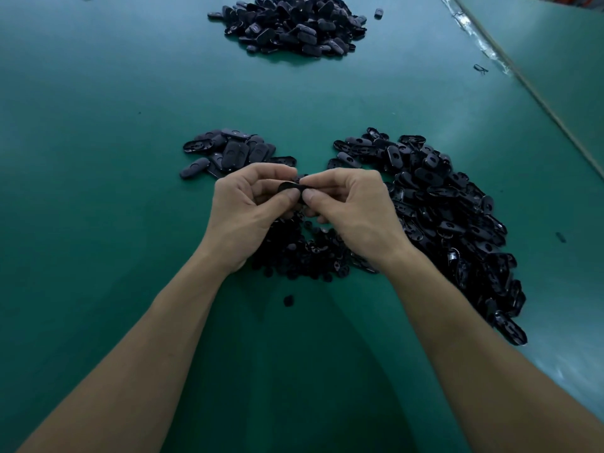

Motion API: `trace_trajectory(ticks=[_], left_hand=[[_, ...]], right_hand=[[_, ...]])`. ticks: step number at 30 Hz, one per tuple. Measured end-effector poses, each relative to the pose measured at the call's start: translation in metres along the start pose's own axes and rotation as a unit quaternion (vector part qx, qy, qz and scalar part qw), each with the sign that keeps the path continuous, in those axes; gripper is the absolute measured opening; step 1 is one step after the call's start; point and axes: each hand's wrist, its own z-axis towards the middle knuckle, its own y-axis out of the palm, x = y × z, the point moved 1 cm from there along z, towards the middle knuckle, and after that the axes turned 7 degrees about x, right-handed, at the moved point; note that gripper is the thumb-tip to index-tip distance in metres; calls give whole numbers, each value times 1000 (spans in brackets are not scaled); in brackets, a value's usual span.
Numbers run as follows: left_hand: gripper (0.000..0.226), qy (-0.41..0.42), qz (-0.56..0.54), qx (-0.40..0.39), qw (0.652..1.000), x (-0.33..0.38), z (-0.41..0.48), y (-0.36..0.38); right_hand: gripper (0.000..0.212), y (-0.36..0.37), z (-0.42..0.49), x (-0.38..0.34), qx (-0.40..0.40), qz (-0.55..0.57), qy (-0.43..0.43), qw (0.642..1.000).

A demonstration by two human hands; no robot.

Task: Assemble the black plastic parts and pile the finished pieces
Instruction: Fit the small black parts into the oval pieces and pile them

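**One black part held in two hands**

A small black part (288,187) is pinched by the curled fingers (289,196) of the left hand (248,207) and the right hand (351,207), just above the green desk (98,191). A heap of little bits (304,253) is seen under the hands. A big pile (451,210) is spread on the right, a small pile (228,155) on the left, and a far pile (291,24) at the back.

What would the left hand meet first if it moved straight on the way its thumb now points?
Probably the right hand: the thumb of the left hand points across at it, and both pinch the same black plastic part, thumbs almost touching. Depth looks equal but is uncertain.
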Motion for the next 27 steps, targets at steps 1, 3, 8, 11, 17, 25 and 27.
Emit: trace_trajectory(ticks=[1,3,8,11,17,25,27], left_hand=[[23,-1,-2,1,1000,0,0,0],[22,-2,-6,4,1000,-1,0,0],[22,-3,-6,9,1000,-2,1,-1],[24,-2,3,8,1000,-2,1,-1],[25,5,26,1,1000,0,-1,2],[26,3,21,27,999,-1,-1,0],[25,8,32,32,999,-2,0,-1]], right_hand=[[17,-2,1,0,-7,9,3,1000],[16,-3,2,0,-14,13,5,1000],[13,-4,3,-3,-13,2,-1,1000],[13,-5,3,-6,-8,-20,-5,1000],[11,-4,3,-11,-6,-96,-26,995],[13,-6,3,-14,-10,-95,-38,995],[14,-7,1,-13,-16,-92,-39,995]])
